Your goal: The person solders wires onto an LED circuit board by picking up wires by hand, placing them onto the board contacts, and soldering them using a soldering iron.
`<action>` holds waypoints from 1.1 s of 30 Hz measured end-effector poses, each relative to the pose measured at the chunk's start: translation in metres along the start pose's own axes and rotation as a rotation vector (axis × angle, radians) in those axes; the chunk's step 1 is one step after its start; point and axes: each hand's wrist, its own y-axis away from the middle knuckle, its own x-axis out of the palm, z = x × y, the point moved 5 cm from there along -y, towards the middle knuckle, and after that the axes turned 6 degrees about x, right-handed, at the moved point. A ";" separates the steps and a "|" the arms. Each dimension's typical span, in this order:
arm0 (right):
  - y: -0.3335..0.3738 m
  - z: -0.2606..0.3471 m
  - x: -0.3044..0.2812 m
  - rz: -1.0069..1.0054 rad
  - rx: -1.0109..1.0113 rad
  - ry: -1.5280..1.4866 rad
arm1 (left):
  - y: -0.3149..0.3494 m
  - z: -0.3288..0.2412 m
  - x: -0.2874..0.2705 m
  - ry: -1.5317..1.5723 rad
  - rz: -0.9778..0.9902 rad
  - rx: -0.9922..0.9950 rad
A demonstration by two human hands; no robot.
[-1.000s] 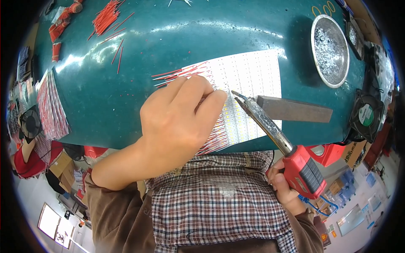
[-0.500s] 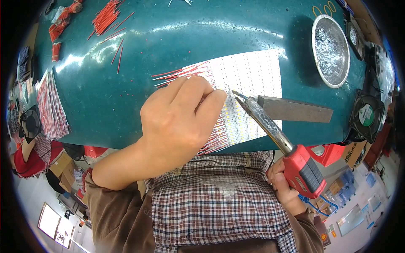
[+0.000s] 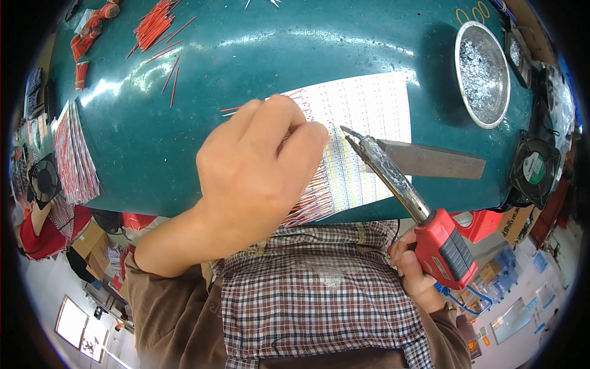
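Observation:
My left hand [image 3: 252, 166] is over the left part of a white sheet of LED strips [image 3: 369, 98], thumb and fingers closed in a pinch. Whatever lies between the fingertips is hidden. Red and white wires [image 3: 313, 197] stick out along the sheet's left side, partly under that hand. My right hand [image 3: 413, 270] grips a red soldering gun [image 3: 445, 252] low at the right. Its long metal barrel points up and left, and the dark tip hangs over the sheet, a little right of my left fingertips. A grey metal bar [image 3: 436, 161] lies across the sheet's right edge.
A metal bowl [image 3: 458, 74] with silvery bits stands at the back right, near a black fan [image 3: 533, 166]. Loose red wires [image 3: 157, 24] lie at the back left. Wired strips [image 3: 77, 154] hang over the left edge. Another person's red sleeve [image 3: 27, 232] shows far left.
My left hand has shifted slightly up and left, covering more of the wires. The soldering gun's tip has moved a little up and right, farther from the left fingertips.

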 end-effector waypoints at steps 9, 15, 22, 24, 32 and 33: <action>-0.002 -0.004 -0.008 0.069 0.002 0.096 | -0.007 0.003 0.005 -0.039 0.041 -0.049; -0.002 -0.002 -0.007 0.076 0.007 0.112 | -0.009 0.007 0.005 0.062 0.034 -0.154; -0.002 -0.001 -0.006 0.071 0.045 0.068 | -0.011 0.005 0.006 0.030 0.038 -0.185; -0.002 -0.002 -0.006 0.080 0.038 0.077 | -0.011 0.003 0.006 -0.008 0.024 -0.162; -0.004 -0.004 -0.003 0.097 -0.002 0.082 | -0.009 0.008 0.010 0.072 0.049 -0.245; -0.003 -0.004 -0.004 0.097 -0.002 0.083 | -0.009 0.008 0.010 0.072 0.048 -0.245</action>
